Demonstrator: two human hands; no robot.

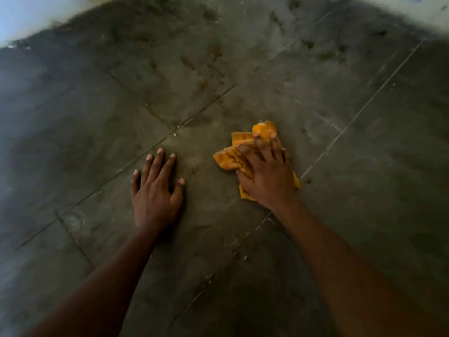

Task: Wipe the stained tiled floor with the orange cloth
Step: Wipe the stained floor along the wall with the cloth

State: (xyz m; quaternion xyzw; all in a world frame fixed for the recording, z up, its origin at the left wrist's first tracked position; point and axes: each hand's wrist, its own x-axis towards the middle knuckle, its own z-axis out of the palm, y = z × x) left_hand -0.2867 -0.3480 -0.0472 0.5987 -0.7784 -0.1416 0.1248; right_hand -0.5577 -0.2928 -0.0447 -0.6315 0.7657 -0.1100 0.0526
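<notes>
Right hand (pixel 266 176) flat on the orange cloth (pixel 229 159), fingers spread and pressing the crumpled fabric down onto the tiled floor (pixel 364 190); cloth bunched under the palm, folds sticking out past the fingertips and toward the thumb side. Just right of the cloth, a pale grout line running diagonally across the floor. Left hand (pixel 155 190) beside it, apart from the cloth, palm down on bare tile, fingers straight and fanned, holding nothing. Both forearms bare, reaching in from the near edge. Dark grey tiles all around, dull and smeared. Brownish stains (pixel 206 62) scattered toward the far edge of the floor, well beyond the cloth. Pale wall (pixel 24 15) along the far left corner, another pale strip at the far right.
</notes>
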